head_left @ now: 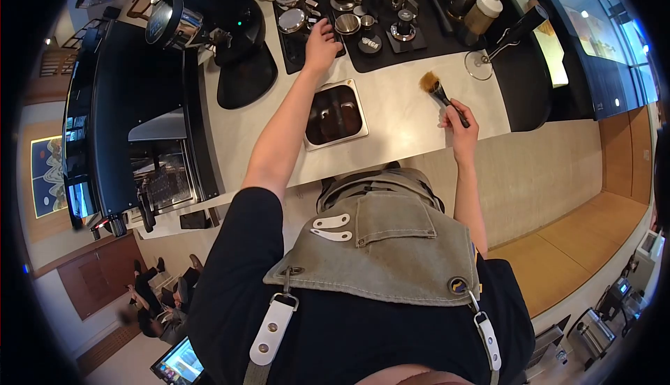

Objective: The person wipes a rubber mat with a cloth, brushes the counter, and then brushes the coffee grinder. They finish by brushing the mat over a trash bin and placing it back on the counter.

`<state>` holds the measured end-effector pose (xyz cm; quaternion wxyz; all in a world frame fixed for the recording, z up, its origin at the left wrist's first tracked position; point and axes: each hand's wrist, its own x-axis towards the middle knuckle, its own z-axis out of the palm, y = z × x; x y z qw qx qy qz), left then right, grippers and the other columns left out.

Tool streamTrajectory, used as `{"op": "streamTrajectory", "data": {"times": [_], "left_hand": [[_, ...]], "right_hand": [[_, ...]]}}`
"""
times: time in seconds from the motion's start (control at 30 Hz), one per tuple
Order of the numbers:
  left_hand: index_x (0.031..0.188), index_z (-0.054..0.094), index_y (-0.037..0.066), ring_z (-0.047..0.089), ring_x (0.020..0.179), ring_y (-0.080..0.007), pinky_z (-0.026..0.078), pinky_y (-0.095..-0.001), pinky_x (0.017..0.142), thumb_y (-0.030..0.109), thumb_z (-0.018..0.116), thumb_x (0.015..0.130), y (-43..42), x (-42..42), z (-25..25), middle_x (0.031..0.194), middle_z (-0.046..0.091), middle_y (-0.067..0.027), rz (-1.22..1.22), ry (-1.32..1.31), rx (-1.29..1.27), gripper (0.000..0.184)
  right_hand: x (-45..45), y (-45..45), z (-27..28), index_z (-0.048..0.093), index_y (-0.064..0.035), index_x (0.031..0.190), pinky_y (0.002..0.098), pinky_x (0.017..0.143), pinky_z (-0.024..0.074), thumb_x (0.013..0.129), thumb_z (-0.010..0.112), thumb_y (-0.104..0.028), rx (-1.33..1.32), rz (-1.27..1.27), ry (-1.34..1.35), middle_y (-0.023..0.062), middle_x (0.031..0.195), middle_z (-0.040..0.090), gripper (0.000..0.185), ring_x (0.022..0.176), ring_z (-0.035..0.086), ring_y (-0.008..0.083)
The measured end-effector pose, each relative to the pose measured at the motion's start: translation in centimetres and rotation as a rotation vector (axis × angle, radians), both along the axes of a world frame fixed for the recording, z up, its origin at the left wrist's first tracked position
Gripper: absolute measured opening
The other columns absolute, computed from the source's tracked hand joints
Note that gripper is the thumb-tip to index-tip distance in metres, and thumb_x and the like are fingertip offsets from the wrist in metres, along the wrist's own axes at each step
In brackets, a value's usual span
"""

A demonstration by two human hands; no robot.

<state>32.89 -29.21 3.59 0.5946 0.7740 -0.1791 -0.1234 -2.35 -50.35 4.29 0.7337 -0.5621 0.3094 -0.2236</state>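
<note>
My right hand (461, 127) holds a brush (440, 93) by its dark handle over the pale counter (398, 116), its tan bristles toward the back. My left hand (322, 45) reaches to the black mat at the back, beside a round metal cup (347, 24) and a metal-topped piece (292, 20). Its fingers are bent; whether they grip anything is too small to tell. Below that hand, a steel container (336, 114) with dark contents is set in the counter.
An espresso machine (132, 106) stands at the left, near a grinder (241, 26). A metal tamper (403, 28) and lidded jars sit on the back mat. A squeeze bottle (489, 3) and a clear glass disc (479, 65) are at the right. People sit at the lower left.
</note>
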Motion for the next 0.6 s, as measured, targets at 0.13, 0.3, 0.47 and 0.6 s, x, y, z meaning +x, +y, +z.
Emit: {"op": "streamTrajectory", "data": {"times": [0.13,0.3,0.47,0.6], "left_hand": [[0.132,0.059,-0.003,0.066,0.098,-0.0173,0.055,-0.0302,0.087,0.003,0.080,0.083,4.5,-5.4,1.8,0.113,0.067,-0.0116,0.222,-0.003,-0.097,0.054],[0.121,0.064,-0.002,0.059,0.076,-0.0081,0.048,-0.0230,0.067,0.009,0.075,0.093,11.0,-14.5,2.4,0.094,0.065,-0.0026,0.292,0.184,-0.225,0.031],[0.111,0.066,0.000,0.052,0.062,-0.0044,0.042,-0.0207,0.054,0.016,0.072,0.097,15.8,-19.2,2.7,0.078,0.062,0.0015,0.374,0.335,-0.163,0.022],[0.103,0.064,0.002,0.052,0.058,-0.0051,0.040,-0.0215,0.050,0.024,0.068,0.101,20.8,-17.7,2.8,0.077,0.061,0.0000,0.489,0.355,-0.180,0.022]], "right_hand": [[0.2,0.0,0.0,0.062,0.0062,0.128,0.0274,0.071,0.0543,0.099,0.069,-0.012,-0.006,-0.012,0.004,0.0045,0.085,0.063,0.034,0.075,0.060,0.0110],[0.5,0.6,0.4,0.065,0.0058,0.124,0.0272,0.071,0.0536,0.099,0.070,-0.014,-0.038,-0.053,0.021,0.0034,0.085,0.063,0.033,0.076,0.060,0.0103],[-0.2,1.5,3.0,0.072,0.0028,0.115,0.0259,0.073,0.0505,0.098,0.073,-0.018,-0.313,-0.111,0.148,0.0018,0.087,0.064,0.027,0.078,0.059,0.0093],[-0.4,2.1,7.6,0.073,0.0010,0.110,0.0250,0.073,0.0487,0.099,0.072,-0.020,-0.517,-0.150,0.085,0.0026,0.091,0.068,0.024,0.080,0.060,0.0092]]}}
